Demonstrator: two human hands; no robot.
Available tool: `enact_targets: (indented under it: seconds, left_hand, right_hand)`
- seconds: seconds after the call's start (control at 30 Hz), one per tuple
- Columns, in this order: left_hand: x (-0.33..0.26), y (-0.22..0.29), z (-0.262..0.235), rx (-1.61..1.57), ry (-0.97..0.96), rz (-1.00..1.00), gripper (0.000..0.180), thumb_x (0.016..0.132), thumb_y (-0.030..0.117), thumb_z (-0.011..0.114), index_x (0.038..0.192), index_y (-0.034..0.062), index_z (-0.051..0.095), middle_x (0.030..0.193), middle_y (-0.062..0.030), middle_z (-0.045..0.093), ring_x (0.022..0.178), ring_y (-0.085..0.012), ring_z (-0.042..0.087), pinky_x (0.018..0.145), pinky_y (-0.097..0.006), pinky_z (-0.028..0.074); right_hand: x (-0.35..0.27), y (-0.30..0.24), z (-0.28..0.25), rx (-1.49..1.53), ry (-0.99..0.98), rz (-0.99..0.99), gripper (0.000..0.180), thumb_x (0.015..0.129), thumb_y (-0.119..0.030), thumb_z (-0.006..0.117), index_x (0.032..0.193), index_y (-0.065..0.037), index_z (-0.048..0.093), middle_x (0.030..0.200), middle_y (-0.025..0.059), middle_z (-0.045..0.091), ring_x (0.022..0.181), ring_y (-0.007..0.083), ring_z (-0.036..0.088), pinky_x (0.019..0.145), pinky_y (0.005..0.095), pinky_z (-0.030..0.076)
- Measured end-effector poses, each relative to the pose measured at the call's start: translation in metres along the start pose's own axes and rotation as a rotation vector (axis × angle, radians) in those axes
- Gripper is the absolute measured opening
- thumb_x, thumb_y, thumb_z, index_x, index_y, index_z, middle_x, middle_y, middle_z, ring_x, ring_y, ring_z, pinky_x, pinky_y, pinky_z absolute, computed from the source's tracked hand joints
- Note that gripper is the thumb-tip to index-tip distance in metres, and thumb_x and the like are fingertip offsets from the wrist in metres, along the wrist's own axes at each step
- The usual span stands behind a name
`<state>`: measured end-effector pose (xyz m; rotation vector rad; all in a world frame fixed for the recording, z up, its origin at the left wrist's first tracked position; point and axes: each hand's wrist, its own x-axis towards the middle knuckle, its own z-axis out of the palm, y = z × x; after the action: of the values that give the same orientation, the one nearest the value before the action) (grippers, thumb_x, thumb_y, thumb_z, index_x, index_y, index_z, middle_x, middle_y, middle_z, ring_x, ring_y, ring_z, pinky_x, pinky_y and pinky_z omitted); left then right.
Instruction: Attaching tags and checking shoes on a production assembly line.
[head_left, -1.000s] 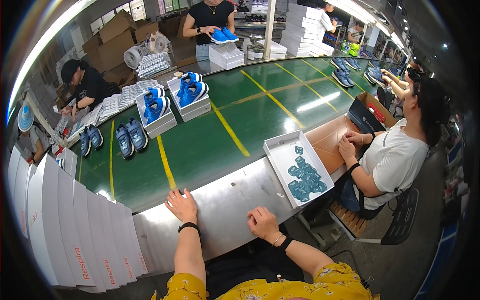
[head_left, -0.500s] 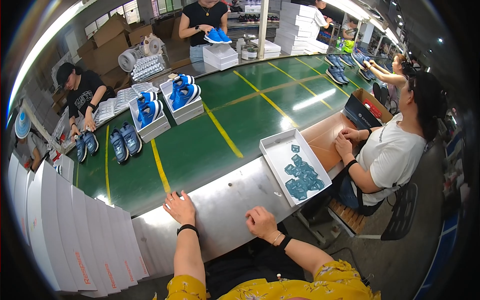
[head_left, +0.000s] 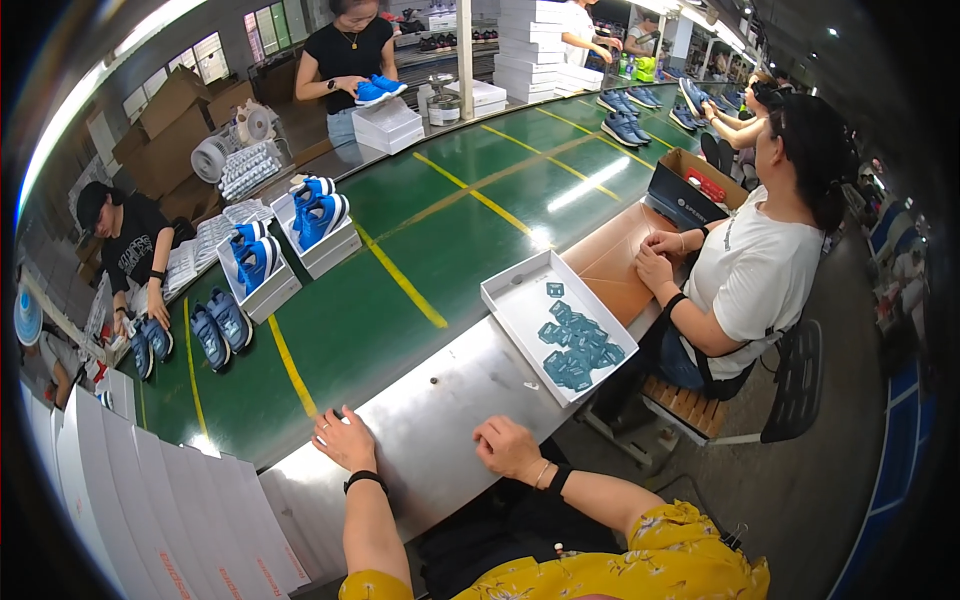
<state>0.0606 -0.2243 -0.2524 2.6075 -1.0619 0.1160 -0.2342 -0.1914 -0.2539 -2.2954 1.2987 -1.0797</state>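
My left hand [head_left: 345,441] rests flat on the steel ledge [head_left: 440,400], fingers spread toward the edge of the green conveyor belt [head_left: 420,250]. My right hand [head_left: 508,446] lies on the same ledge with fingers loosely curled and nothing in it. A white tray [head_left: 520,300] of several teal pieces sits to the right of my right hand. On the belt, a pair of dark blue shoes [head_left: 220,330] lies beyond my left hand, and two white boxes [head_left: 265,290] carrying bright blue shoes [head_left: 320,215] stand farther back.
A stack of flat white box blanks [head_left: 150,510] leans at my lower left. A seated person in a white shirt [head_left: 750,270] works at my right beside an open cardboard box [head_left: 690,190]. Two other people stand across the belt, by fans and cartons.
The shoes and shoe boxes have ridden the belt to the left, toward the person in black. The view has swung slightly. My hands have stayed on the ledge.
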Motion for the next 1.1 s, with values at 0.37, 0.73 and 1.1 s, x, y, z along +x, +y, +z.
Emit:
enact_targets:
  seconds: [0.37,0.73,1.1]
  left_hand:
    - [-0.002,0.004,-0.004,0.015,0.017,0.002,0.044,0.104,0.038,0.047,0.128,0.0038,0.061,0.139,-0.0115,0.055,0.134,-0.0285,0.046,0.12,-0.048,0.025]
    - [-0.004,0.005,-0.002,0.028,0.03,0.007,0.045,0.104,0.038,0.046,0.129,0.004,0.061,0.138,-0.0112,0.055,0.135,-0.0279,0.046,0.119,-0.049,0.027]
    - [-0.007,0.01,-0.006,0.044,0.021,0.0,0.044,0.105,0.038,0.046,0.128,0.0037,0.061,0.138,-0.0111,0.055,0.134,-0.028,0.046,0.119,-0.049,0.027]
  right_hand:
    - [-0.001,0.001,-0.007,0.005,-0.028,0.02,0.009,0.081,-0.011,0.067,0.088,-0.011,0.064,0.089,0.0059,0.062,0.088,0.0266,0.064,0.073,0.0388,0.054]
    - [-0.002,0.005,-0.009,0.0,-0.03,0.003,0.009,0.081,-0.012,0.066,0.089,-0.012,0.064,0.09,0.0058,0.061,0.088,0.0264,0.064,0.073,0.0388,0.054]
    - [0.0,0.005,-0.016,0.003,-0.02,-0.008,0.009,0.081,-0.009,0.065,0.09,-0.01,0.065,0.09,0.0066,0.063,0.085,0.027,0.064,0.073,0.0378,0.055]
